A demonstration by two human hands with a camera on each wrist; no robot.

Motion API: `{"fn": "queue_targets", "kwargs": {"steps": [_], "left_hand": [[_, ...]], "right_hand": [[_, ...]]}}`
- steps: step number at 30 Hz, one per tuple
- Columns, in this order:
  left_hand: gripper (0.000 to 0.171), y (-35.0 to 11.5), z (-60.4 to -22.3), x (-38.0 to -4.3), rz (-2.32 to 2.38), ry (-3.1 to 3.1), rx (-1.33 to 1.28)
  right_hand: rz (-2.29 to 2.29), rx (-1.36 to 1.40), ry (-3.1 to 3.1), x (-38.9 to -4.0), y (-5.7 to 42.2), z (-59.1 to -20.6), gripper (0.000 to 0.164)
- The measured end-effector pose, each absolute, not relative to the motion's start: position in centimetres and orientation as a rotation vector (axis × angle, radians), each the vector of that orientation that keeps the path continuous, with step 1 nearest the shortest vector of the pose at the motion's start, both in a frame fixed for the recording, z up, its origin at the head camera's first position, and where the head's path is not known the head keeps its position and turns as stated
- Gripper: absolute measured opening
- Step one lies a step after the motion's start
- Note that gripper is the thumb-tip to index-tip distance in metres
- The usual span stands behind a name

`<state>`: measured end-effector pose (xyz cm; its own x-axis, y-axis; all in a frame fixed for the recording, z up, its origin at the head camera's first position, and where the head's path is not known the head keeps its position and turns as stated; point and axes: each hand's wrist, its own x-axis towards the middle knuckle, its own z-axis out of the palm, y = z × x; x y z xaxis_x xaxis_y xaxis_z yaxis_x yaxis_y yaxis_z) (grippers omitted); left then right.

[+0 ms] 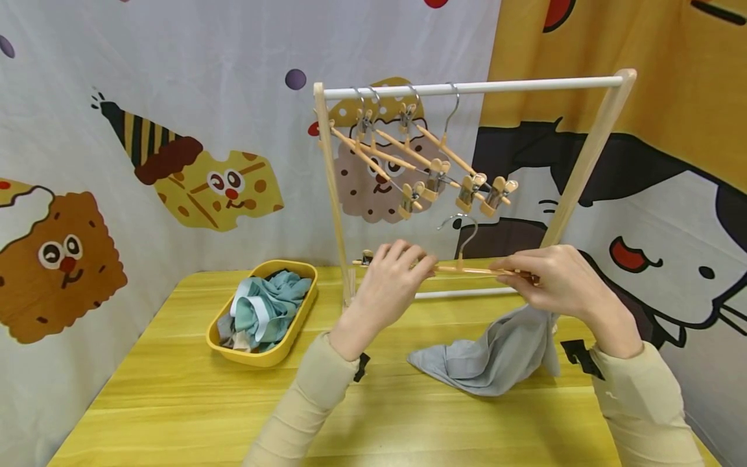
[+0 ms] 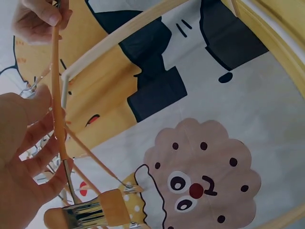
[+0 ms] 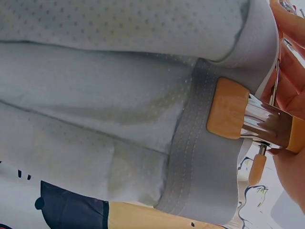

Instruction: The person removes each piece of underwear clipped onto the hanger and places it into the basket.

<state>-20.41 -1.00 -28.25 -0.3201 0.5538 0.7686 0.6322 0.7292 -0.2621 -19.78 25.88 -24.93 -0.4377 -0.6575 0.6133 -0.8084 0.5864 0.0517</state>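
Note:
My left hand [image 1: 393, 275] holds the wooden bar of a clip hanger [image 1: 467, 269] near its left end, with thumb and fingers around it. At that end the metal-and-wood clip [image 2: 88, 212] has no cloth in it. My right hand [image 1: 551, 279] grips the hanger's other end. There a second clip [image 3: 248, 114] bites the stitched waistband of a grey garment [image 3: 119, 95] in dotted fabric. From this clip the garment hangs down, its lower part lying on the table. The hanger's metal hook points up.
A wooden rack [image 1: 592, 155] with a white top rail stands behind my hands. Several clip hangers [image 1: 408, 146] hang toward its left side. A yellow basket [image 1: 315, 285] with folded green, grey and white clothes stands left on the yellow wooden table [image 1: 175, 389].

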Motion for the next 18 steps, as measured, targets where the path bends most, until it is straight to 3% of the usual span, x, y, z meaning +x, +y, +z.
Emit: {"fn": "queue_targets", "kwargs": {"steps": [11, 15, 18], "left_hand": [[0.009, -0.77, -28.34, -20.69, -0.284, -2.066, -0.975], [0.004, -0.6, -28.37, -20.72, -0.391, -2.09, -1.004], [0.005, -0.48, -28.32, -20.68, -0.416, -2.095, -0.997]], "right_hand": [[0.319, 1.147, -2.244, -19.55, 25.83, -24.78, 0.027], [0.318, 1.165, -2.201, -19.52, 25.86, -24.94, 0.007], [0.287, 1.161, -2.16, -19.54, 25.88, -25.0, 0.036]]}}
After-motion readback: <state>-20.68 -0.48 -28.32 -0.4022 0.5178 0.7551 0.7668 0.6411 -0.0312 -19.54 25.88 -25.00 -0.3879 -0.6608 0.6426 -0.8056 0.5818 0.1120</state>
